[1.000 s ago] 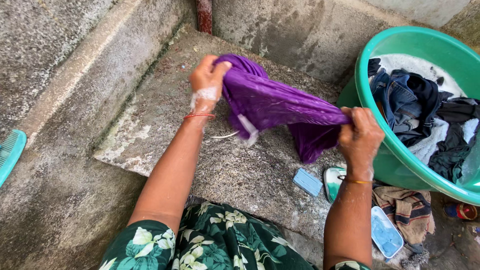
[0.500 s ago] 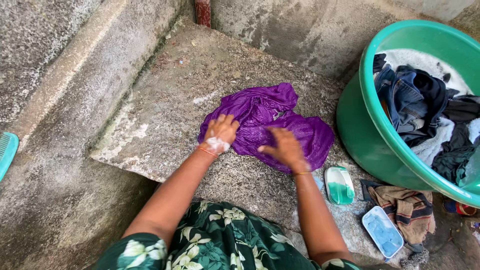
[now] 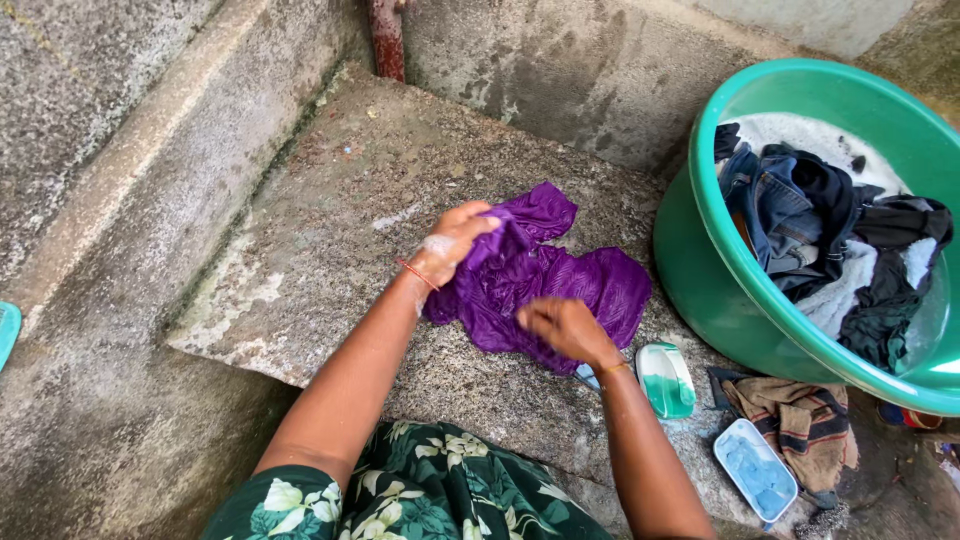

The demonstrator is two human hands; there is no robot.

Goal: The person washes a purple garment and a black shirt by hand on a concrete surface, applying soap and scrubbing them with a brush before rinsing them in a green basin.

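Cloth (image 3: 545, 290): purple, wet, crumpled, lying on rough grey stone slab (image 3: 330, 250). Left hand (image 3: 455, 240): soapy, fingers closed in a grip on the cloth's upper edge. Right hand (image 3: 565, 328): fingers curled, pinching the cloth's near edge. Basin (image 3: 700, 240): green plastic, round, holding dark clothes (image 3: 830, 230) in suds, just right of slab. Soap dish (image 3: 668, 380): green-white, beside right wrist. Rag (image 3: 800, 420): brown, striped.

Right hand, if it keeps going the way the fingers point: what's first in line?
The right hand lies on the purple cloth with fingers aimed left, toward the left hand. First in line is more purple cloth, then probably the left wrist; depth there is unclear.
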